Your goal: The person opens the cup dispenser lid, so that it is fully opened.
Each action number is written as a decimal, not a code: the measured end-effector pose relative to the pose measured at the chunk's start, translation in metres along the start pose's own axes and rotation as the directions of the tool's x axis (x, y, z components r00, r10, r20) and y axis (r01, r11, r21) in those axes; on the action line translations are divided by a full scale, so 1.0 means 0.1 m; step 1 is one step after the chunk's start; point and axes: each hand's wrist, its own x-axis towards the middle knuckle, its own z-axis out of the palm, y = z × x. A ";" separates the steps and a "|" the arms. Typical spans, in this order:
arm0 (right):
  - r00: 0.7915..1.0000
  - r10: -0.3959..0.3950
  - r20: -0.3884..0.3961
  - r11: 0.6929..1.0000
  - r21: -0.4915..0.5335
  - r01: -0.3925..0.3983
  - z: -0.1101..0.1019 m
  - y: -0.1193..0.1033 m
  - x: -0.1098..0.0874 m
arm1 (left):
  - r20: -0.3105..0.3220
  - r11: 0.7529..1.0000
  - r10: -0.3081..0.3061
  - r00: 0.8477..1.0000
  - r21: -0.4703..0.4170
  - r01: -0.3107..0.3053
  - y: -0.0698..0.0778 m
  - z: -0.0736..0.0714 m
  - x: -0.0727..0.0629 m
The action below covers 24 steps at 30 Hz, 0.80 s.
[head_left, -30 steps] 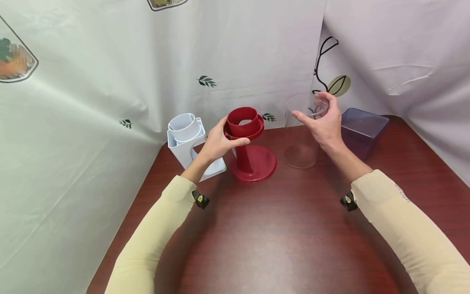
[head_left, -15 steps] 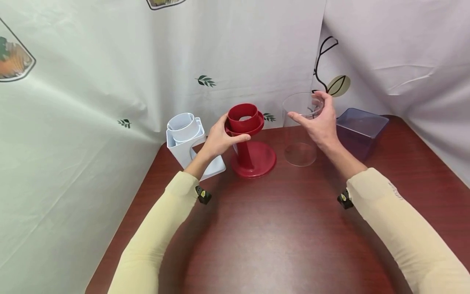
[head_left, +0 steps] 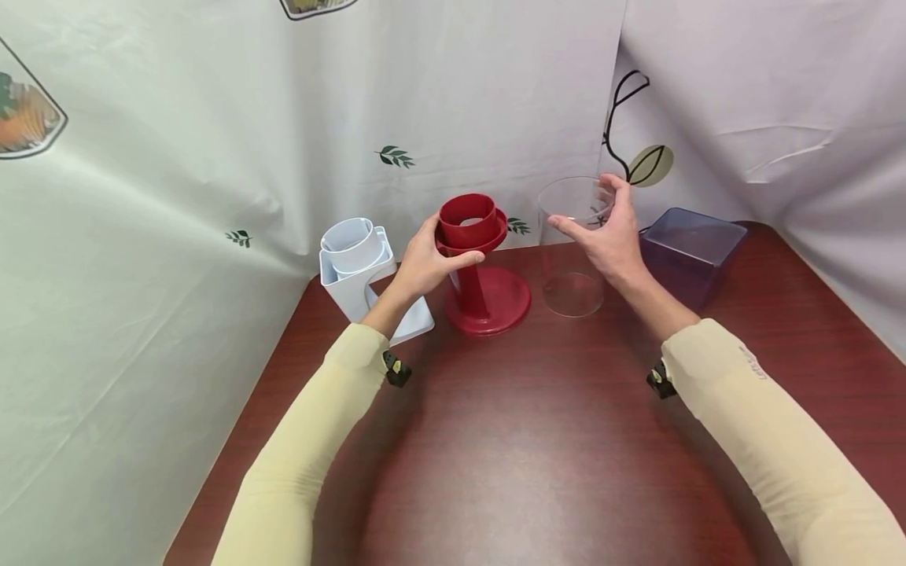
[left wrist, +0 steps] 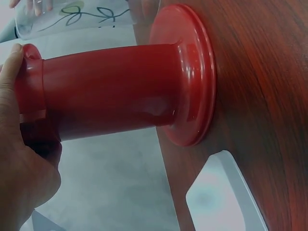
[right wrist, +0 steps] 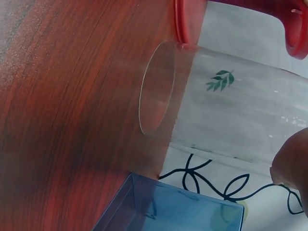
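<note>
My left hand [head_left: 425, 263] grips the upper part of a red plastic stand [head_left: 488, 303], thumb along its front side. This stand has a ring-shaped top, a column and a round base, seen sideways in the left wrist view as a red column [left wrist: 110, 91]. To its right, my right hand [head_left: 612, 240] holds a clear cylinder [head_left: 572, 271] near the upper rim, thumb and fingers on opposite sides. The cylinder is upright and apart from the red stand in the head view. In the right wrist view, the lower round edge of the clear cylinder [right wrist: 226, 103] shows against table and cloth.
A white stand [head_left: 357, 291] with a round collar on top is left of the red one. At the right is a bluish-purple see-through box [head_left: 694, 240]. The reddish-brown wooden table [head_left: 531, 440] meets printed white cloth [head_left: 460, 118] at the back and left.
Both hands have shifted slightly: the red stand has gone a little farther back, and the clear cylinder a little left and back. Both grips stay the same.
</note>
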 end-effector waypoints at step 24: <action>0.972 0.032 0.233 0.999 -0.022 -0.028 -0.33 -0.40 -0.58 | -0.086 0.986 -0.131 0.988 0.095 0.139 0.18 -0.02 -0.45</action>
